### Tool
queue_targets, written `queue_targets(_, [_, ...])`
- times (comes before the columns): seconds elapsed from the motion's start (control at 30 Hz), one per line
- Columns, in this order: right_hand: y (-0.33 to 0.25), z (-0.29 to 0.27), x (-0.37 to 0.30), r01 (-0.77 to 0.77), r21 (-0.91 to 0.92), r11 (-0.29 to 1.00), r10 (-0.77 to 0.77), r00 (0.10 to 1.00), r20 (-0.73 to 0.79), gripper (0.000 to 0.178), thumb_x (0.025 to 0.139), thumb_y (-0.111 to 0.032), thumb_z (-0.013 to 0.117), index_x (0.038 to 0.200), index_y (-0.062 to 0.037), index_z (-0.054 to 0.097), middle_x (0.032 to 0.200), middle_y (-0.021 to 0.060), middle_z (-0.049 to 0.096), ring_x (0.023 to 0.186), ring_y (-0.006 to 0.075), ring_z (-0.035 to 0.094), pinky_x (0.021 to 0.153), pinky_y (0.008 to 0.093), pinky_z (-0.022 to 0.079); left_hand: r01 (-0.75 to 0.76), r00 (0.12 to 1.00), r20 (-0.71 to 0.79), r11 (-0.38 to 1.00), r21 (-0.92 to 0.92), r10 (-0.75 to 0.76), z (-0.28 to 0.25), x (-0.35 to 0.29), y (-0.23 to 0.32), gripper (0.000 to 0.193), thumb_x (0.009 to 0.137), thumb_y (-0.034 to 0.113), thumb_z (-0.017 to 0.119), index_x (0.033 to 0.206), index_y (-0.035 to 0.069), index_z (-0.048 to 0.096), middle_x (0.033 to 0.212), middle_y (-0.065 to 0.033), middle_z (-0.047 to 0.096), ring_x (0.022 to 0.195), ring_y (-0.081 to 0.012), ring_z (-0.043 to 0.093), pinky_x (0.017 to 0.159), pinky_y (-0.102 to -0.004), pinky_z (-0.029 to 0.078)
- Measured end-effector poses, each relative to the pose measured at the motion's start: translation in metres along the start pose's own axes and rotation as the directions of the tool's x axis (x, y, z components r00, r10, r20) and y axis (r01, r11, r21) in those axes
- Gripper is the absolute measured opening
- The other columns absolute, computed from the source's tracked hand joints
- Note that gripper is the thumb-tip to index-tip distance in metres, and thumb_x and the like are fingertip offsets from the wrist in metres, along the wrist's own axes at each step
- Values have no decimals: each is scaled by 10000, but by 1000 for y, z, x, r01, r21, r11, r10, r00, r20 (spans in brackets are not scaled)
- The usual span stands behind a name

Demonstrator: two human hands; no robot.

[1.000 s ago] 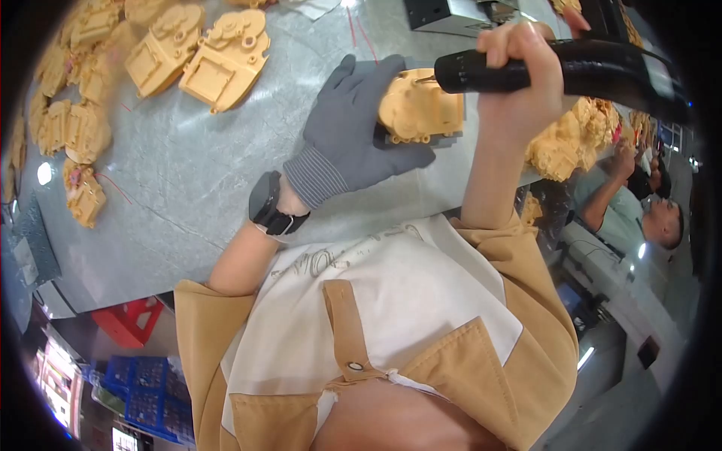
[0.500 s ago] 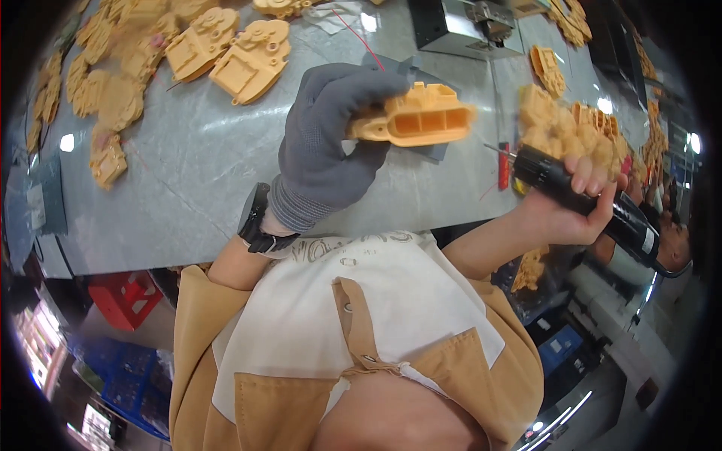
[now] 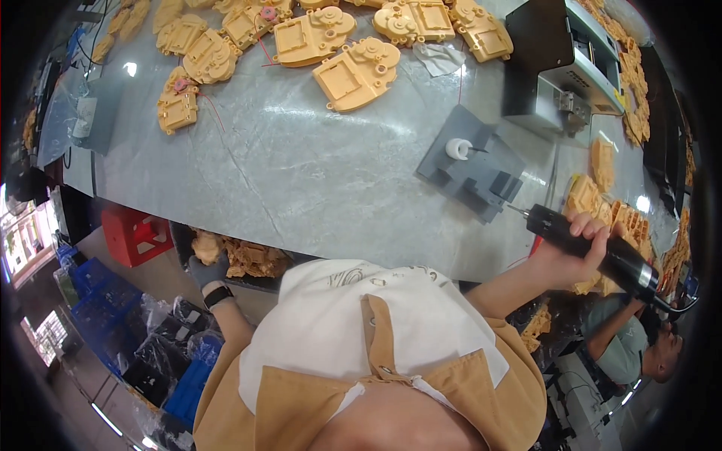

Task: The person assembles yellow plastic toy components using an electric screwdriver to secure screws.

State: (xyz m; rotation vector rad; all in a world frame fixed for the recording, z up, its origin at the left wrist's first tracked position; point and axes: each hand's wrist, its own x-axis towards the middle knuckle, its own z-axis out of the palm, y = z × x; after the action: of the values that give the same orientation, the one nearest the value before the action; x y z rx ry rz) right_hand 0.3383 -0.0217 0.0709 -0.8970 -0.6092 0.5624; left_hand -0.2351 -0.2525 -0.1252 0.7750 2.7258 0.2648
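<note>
Screwdriver, black and thick-bodied with a cable at its rear, sits in the bare right hand, above the right part of the table. Fingers there are curled round the body, closed on it, thumb along the near side. The thin metal bit points left, its tip just beside the near corner of a grey fixture; from my end I cannot tell whether they touch. A white cylindrical piece stands on the fixture.

Left hand, in a grey glove, I find low at the left, below the table's edge, by a heap of yellow parts. One yellow part lies right against the glove; I cannot tell how far those fingers are spread, nor whether they grip it. Dark watch on that wrist.

Farther out: grey table with yellow housings along the far side, a crumpled white sheet among them. I note a black box-shaped machine beyond the fixture, more yellow pieces to the right. Red stool and blue crates at lower left; another person at far right
</note>
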Motion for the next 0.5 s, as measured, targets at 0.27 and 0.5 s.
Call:
queue_targets(0.27, [-6, 10, -22, 104, -47, 993, -100, 992, 79, 488, 847, -86, 490, 1322, -78, 376, 668, 27, 407, 573, 152, 456, 647, 349, 401, -983, 18, -110, 38, 182, 994, -11, -18, 446, 557, 750, -27, 610, 1266, 172, 538, 1320, -150, 495, 1193, -284, 503, 974, -391, 452])
queue_targets(0.5, [-31, -28, -38, 186, -72, 980, -186, 982, -2, 453, 838, -95, 493, 1271, -62, 363, 673, 29, 435, 548, 147, 460, 633, 335, 392, -991, -34, 564, -99, 85, 825, -36, -73, 502, 569, 708, 60, 637, 1243, 236, 556, 1227, -148, 508, 1102, -302, 526, 935, -381, 471])
